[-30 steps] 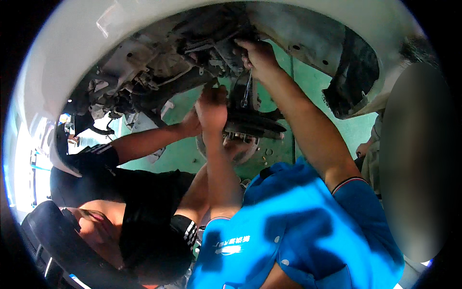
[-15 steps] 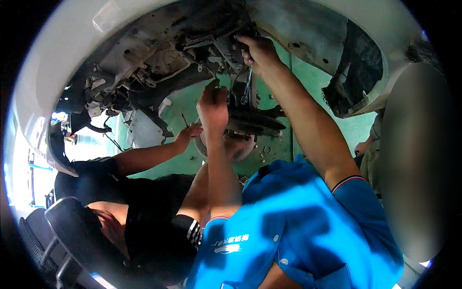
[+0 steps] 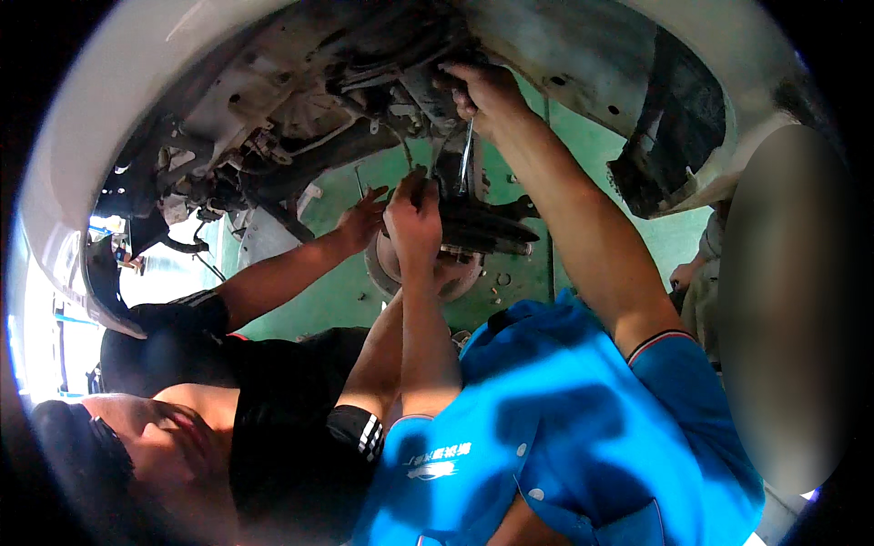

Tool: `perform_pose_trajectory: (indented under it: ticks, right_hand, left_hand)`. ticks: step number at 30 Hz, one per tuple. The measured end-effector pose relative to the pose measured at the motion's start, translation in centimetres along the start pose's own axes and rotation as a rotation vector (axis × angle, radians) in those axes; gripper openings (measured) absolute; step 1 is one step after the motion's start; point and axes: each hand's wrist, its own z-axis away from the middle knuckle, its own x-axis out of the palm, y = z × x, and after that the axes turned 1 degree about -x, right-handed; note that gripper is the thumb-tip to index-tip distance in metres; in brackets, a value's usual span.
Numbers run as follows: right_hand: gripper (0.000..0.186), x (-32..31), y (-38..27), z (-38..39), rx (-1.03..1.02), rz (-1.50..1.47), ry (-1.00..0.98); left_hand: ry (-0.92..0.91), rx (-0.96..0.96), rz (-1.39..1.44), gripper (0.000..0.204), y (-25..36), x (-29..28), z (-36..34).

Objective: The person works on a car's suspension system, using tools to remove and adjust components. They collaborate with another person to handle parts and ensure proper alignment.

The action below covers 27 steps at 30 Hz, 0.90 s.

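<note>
My left hand (image 3: 414, 218) is raised at the middle of the wheel well, fingers bent together by a hanging hose (image 3: 405, 146); what they grip is hidden. My right hand (image 3: 482, 100) is higher, closed against the dark suspension strut (image 3: 423, 91), its grip unclear. A shiny wrench (image 3: 466, 159) extends downward from just under those fingers. Below are a dark arm-like part (image 3: 487, 227) and the brake disc (image 3: 382, 264). Left of my left hand, a co-worker's hand (image 3: 360, 218) holds a thin upright metal tool (image 3: 359, 179).
The co-worker in black (image 3: 273, 400) lies close on my left, one arm beside my left forearm. Another person (image 3: 692, 268) is at the right. The pale fender (image 3: 86, 100) arches around; a liner (image 3: 651, 146) hangs at right. Small parts (image 3: 501, 280) lie on the green floor (image 3: 583, 264).
My left hand has moved slightly right and down. My right hand has risen a little. The co-worker's hand has come out from behind mine with the thin tool, then moved slightly up and right.
</note>
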Motion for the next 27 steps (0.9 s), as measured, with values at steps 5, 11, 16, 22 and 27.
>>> perform_pose_trajectory:
  ticks: [5,11,16,22,27]
  right_hand:
    - [0.025,1.2,0.8,0.1,-0.177,0.213,0.131]
    - [0.028,-1.0,0.4,1.5,-0.085,0.232,-0.009]
    - [0.027,-5.5,-0.7,3.0,-0.053,0.305,0.059]
    - [0.016,-9.1,-1.5,2.6,-0.045,0.290,0.044]
    - [0.016,-11.6,-1.0,2.8,0.006,0.308,0.061]
  left_hand:
    - [-0.037,0.000,0.037,0.029,0.4,0.0,-0.8]
    - [0.141,0.119,0.181,0.022,2.0,1.7,-3.1]
    - [0.328,0.367,0.303,0.019,4.2,7.3,-8.6]
    - [0.517,0.375,-0.083,0.022,7.6,8.8,-10.0]
    - [0.543,0.285,-0.182,0.020,7.1,9.5,-9.9]
